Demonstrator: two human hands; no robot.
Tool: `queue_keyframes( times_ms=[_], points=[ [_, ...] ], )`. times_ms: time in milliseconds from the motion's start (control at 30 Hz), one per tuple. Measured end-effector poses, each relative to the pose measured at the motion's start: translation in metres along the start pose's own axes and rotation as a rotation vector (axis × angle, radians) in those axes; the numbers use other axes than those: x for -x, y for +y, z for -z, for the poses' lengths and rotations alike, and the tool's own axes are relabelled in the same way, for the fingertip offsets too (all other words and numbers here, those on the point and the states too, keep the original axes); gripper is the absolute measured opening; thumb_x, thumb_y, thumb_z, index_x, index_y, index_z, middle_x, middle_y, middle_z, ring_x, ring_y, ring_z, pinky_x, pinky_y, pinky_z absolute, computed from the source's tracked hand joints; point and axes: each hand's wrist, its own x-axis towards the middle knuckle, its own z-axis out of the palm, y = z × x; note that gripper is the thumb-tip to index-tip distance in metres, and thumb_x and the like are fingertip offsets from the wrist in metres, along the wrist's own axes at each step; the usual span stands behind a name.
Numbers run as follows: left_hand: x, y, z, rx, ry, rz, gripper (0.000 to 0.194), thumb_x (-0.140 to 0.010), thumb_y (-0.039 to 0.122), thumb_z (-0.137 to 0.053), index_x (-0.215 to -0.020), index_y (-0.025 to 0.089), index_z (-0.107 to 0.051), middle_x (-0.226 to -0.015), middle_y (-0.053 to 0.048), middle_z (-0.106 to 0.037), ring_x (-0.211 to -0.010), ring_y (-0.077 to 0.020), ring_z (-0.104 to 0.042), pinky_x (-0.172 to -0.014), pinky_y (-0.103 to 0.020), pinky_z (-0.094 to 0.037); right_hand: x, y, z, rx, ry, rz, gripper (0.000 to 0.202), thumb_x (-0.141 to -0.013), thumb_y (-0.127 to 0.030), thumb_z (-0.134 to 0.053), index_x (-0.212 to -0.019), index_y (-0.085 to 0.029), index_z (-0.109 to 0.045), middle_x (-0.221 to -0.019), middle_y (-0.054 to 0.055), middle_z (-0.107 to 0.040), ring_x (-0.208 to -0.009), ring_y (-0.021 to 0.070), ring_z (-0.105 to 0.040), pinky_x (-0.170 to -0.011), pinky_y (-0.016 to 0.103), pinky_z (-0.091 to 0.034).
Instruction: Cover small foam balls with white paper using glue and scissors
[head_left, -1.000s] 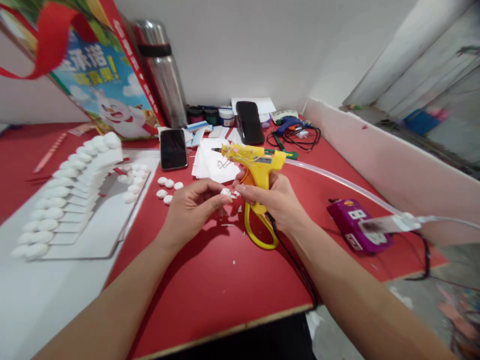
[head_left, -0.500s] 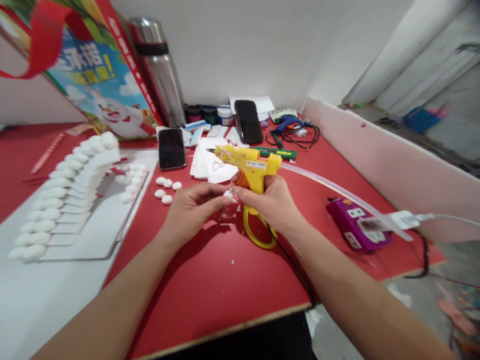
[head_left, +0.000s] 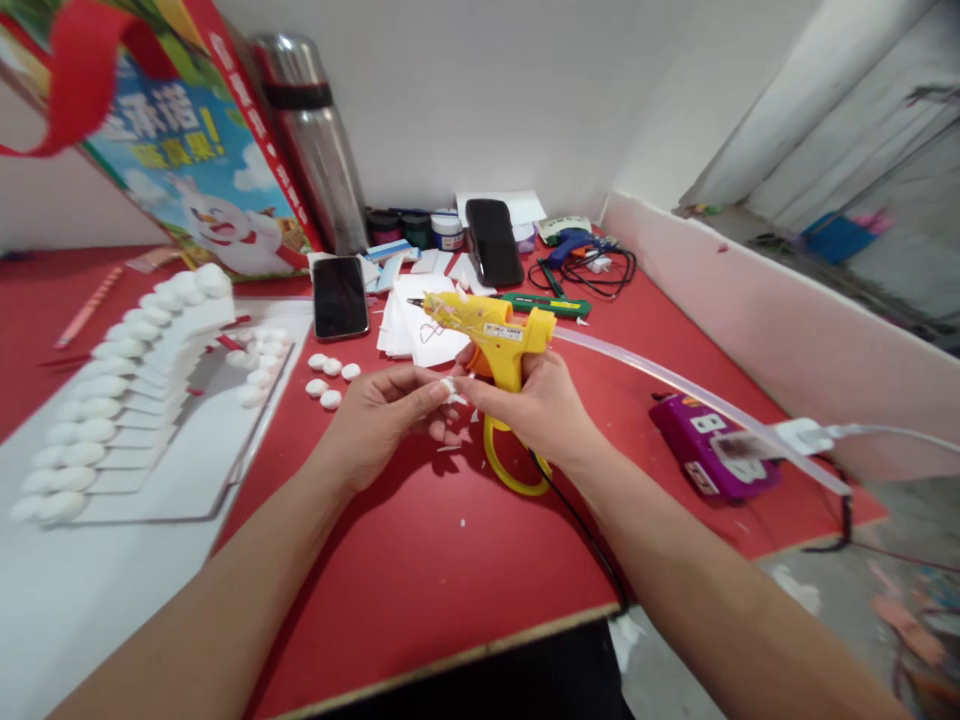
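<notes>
I have my right grip (head_left: pixel 541 402) clamped on a yellow glue gun (head_left: pixel 506 354) over the red counter (head_left: pixel 420 580), barrel (head_left: pixel 477 313) lying crosswise, dark tip (head_left: pixel 415 302) pointing left, pale strings (head_left: pixel 448 314) clinging. My left grip (head_left: pixel 379 415) pinches a small white piece (head_left: pixel 454 391) near its handle.

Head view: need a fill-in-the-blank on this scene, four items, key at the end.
1. The glue gun in the right hand is coloured ____.
2. The small piece pinched by the left hand is coloured ____.
3. The loose discs on the red tabletop beside the left hand number ____.
4. In the picture, the metal flask stands to the ____ of the printed bag.

Missing words: yellow; white; five; right.
</notes>
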Motion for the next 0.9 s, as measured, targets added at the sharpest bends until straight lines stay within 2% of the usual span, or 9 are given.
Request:
queue_keyframes(
  times_ms=[133, 333, 567, 633, 733, 833, 900],
  points=[
    [0.000, 0.000, 0.000, 0.030, -0.021, 0.034, 0.017, -0.080, 0.029, -0.084, -0.086, 0.014, -0.079, -0.073, -0.003, -0.073, -0.055, -0.0085, -0.062, -0.061, -0.025, -0.063, -0.001, 0.002, 0.000, 0.083, 0.032, 0.059, 0.017, -0.075, -0.024, -0.075, -0.088, -0.015, -0.068, -0.076, 0.000, -0.067, -0.068, 0.0122, -0.063, -0.066, 0.024, -0.053],
    [0.001, 0.000, 0.002, 0.161, -0.062, 0.101, 0.015, -0.080, 0.024, -0.083, -0.091, 0.014, -0.080, -0.073, -0.002, -0.071, -0.059, -0.0088, -0.064, -0.068, -0.028, -0.065, -0.001, 0.001, -0.001, 0.043, 0.053, 0.055, 0.017, -0.076, -0.024, -0.075, -0.088, -0.015, -0.067, -0.080, 0.001, -0.068, -0.072, 0.0130, -0.065, -0.068, 0.024, -0.054],
    [-0.001, -0.002, 0.007, 0.221, -0.131, 0.105, 0.018, -0.083, 0.025, -0.081, -0.096, 0.013, -0.080, -0.068, -0.003, -0.066, -0.061, -0.0099, -0.063, -0.066, -0.023, -0.060, -0.001, -0.001, 0.000, 0.029, 0.067, 0.058, 0.017, -0.076, -0.025, -0.077, -0.087, -0.014, -0.068, -0.080, 0.001, -0.067, -0.071, 0.0117, -0.062, -0.066, 0.023, -0.051],
    [-0.003, 0.000, 0.008, 0.250, -0.103, 0.096, 0.018, -0.083, 0.024, -0.081, -0.094, 0.011, -0.079, -0.066, -0.002, -0.064, -0.061, -0.0096, -0.062, -0.065, -0.022, -0.059, -0.001, -0.002, 0.002, 0.053, 0.082, 0.079, 0.017, -0.080, -0.030, -0.075, -0.084, -0.014, -0.070, -0.072, 0.000, -0.064, -0.064, 0.0098, -0.057, -0.060, 0.022, -0.047],
    [-0.006, 0.003, 0.011, 0.319, 0.027, 0.062, 0.017, -0.079, 0.021, -0.084, -0.087, 0.007, -0.077, -0.070, -0.003, -0.066, -0.060, -0.0074, -0.059, -0.064, -0.020, -0.059, 0.001, -0.006, 0.005, 0.066, 0.064, 0.093, 0.029, -0.088, -0.041, -0.070, -0.078, -0.013, -0.070, -0.061, -0.001, -0.057, -0.052, 0.0080, -0.046, -0.050, 0.024, -0.038],
    [-0.010, 0.006, 0.014, 0.400, 0.176, 0.035, 0.014, -0.074, 0.015, -0.086, -0.080, 0.007, -0.076, -0.077, -0.005, -0.070, -0.059, -0.0056, -0.058, -0.065, -0.019, -0.060, 0.003, -0.009, 0.007, 0.056, 0.021, 0.090, 0.035, -0.090, -0.046, -0.067, -0.075, -0.014, -0.068, -0.065, 0.002, -0.061, -0.048, 0.0074, -0.044, -0.047, 0.025, -0.033],
    [-0.012, 0.006, 0.015, 0.425, 0.224, 0.011, 0.012, -0.073, 0.014, -0.085, -0.076, 0.008, -0.075, -0.077, -0.006, -0.070, -0.060, -0.0059, -0.058, -0.066, -0.020, -0.060, 0.003, -0.009, 0.008, 0.067, 0.009, 0.074, 0.038, -0.090, -0.048, -0.067, -0.073, -0.014, -0.067, -0.067, 0.003, -0.064, -0.048, 0.0074, -0.046, -0.046, 0.025, -0.033]
  ],
)
